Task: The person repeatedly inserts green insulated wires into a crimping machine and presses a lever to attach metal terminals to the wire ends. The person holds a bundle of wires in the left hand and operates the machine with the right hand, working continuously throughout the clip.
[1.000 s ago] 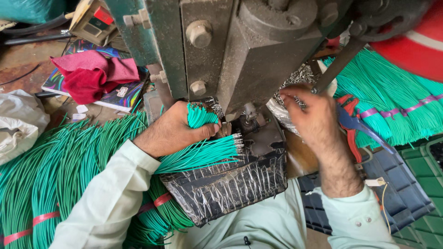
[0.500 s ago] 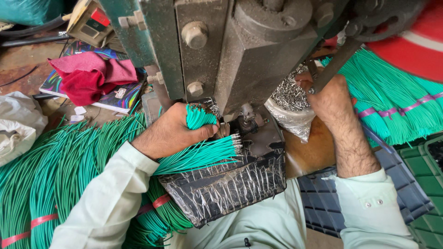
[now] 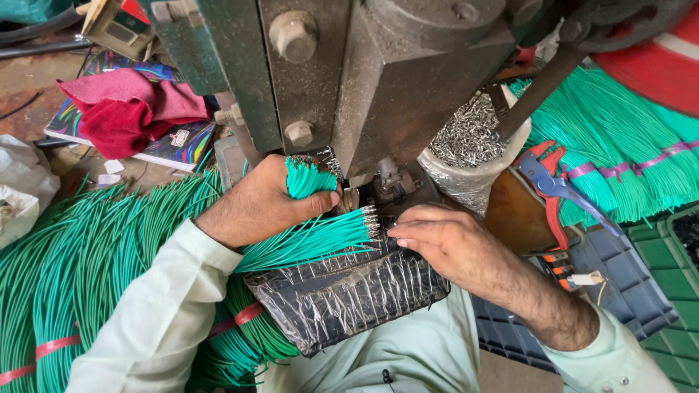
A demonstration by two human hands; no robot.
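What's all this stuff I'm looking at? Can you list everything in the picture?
press machine: one, dark grey-green metal, top centre
wire bundle: one, green with bare metal tips, gripped in the left hand, tips toward the machine
loose wires: many, green, tied with red bands, lower left
more wires: many, green, purple band, upper right
bag of metal pieces: one, clear bag, silvery contents, right of the machine
cutters: one, red and blue handles, right
cloth: one, red, on a colourful book, upper left
foil-wrapped tray: one, dark, below the hands
crates: dark blue and green, lower right
left hand: closed round the bundle
right hand: fingertips at the wire tips
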